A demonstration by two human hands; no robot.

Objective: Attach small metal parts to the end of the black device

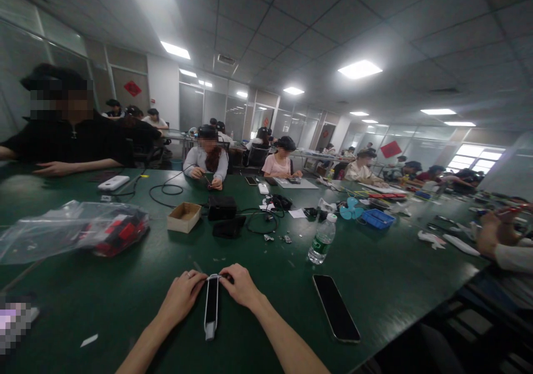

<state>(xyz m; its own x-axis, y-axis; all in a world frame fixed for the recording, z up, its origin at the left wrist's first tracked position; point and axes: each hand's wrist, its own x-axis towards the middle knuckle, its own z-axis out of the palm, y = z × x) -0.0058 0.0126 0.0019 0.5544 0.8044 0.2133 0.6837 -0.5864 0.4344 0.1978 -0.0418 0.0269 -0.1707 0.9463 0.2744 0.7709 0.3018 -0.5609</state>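
A long, narrow black piece with a pale frame (212,302) lies on the green table in front of me, its grey end tab toward me. My left hand (183,295) is closed at the far left corner of the piece, fingertips pressed together there. At the far right corner, my right hand (242,286) pinches with thumb and fingers. A small pale part bridges the piece's far end between both hands; its details are too small to make out. To the right of my hands lies a black smartphone (335,308), screen up.
A water bottle (322,242) stands upright beyond the phone. Ahead are an open cardboard box (184,218), a black case (222,208), cables and a blue tray (378,219). On the left lies a plastic bag (50,230) with red and black contents. Several people sit around the table.
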